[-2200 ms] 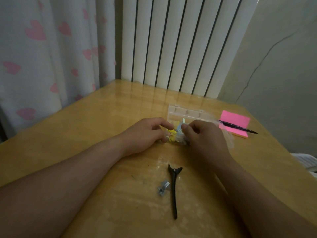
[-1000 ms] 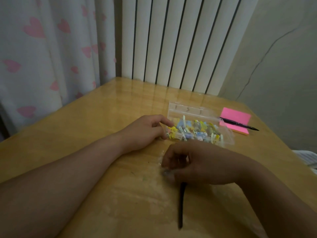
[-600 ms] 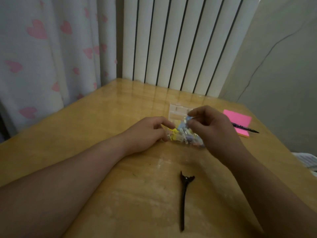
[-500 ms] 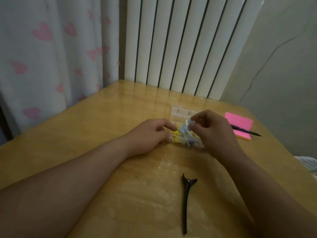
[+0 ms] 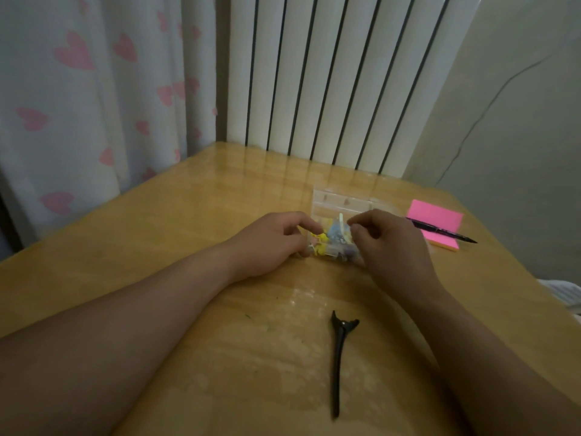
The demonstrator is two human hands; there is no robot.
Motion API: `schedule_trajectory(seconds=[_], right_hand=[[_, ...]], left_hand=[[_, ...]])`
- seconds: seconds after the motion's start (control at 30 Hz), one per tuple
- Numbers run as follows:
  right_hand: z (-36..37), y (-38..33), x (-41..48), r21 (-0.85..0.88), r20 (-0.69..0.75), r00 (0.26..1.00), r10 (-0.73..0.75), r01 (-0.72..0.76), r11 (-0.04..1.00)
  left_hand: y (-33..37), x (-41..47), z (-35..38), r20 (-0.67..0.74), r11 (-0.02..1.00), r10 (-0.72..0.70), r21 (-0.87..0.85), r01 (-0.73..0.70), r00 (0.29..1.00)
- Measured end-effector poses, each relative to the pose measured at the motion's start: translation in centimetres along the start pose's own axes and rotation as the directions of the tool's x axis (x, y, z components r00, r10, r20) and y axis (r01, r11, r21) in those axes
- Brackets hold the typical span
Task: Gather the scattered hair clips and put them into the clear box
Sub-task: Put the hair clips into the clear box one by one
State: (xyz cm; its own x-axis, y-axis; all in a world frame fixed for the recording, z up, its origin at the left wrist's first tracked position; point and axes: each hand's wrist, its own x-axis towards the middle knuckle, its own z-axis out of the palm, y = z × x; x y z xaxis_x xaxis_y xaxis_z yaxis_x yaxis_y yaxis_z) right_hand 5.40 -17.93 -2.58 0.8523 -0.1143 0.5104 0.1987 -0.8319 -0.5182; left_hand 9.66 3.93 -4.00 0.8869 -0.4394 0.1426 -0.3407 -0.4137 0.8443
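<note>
One black clip [image 5: 339, 357] loose, left hand [image 5: 267, 243] gripping clear box [image 5: 344, 202]

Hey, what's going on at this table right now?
A person is packing hair clips into a clear box. The left hand grips the box's left end. The right hand sits over the box with its fingertips pinched together; whether they hold a clip is too small to tell. Small coloured clips are already inside. One long black clip lies on the table, nearer the person, not yet put away.
</note>
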Motion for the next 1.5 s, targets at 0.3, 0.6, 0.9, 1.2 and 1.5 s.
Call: schedule_trajectory(seconds=[0.3,0.6,0.9,1.2,1.5], right_hand=[[-0.9,-0.4,-0.9,-0.165,0.294,0.95,-0.105,0.159,0.973],[-0.9,0.7,-0.7,0.084,0.224,0.972,-0.063,0.045,0.995],[-0.7,0.3,-0.6,-0.008,0.267,0.95,-0.163,0.171,0.985],[-6.8,-3.6,-1.7,0.097,0.881,0.439,-0.176,0.196,0.976],[-6.3,-3.4,-1.9,0.082,0.821,0.539,-0.189,0.216,0.973]], left_hand=[[-0.2,0.0,0.1,-0.005,1.0,0.014,0.021,-0.014,1.0],[-0.4,0.3,0.1,-0.003,1.0,0.015,0.024,-0.014,1.0],[-0.4,0.2,0.1,-0.006,0.999,0.023,0.037,-0.023,1.0],[-0.2,0.0,0.0,-0.002,1.0,0.012,0.028,-0.012,1.0],[-0.5,0.2,0.1,0.006,1.0,0.021,-0.003,-0.021,1.0]])
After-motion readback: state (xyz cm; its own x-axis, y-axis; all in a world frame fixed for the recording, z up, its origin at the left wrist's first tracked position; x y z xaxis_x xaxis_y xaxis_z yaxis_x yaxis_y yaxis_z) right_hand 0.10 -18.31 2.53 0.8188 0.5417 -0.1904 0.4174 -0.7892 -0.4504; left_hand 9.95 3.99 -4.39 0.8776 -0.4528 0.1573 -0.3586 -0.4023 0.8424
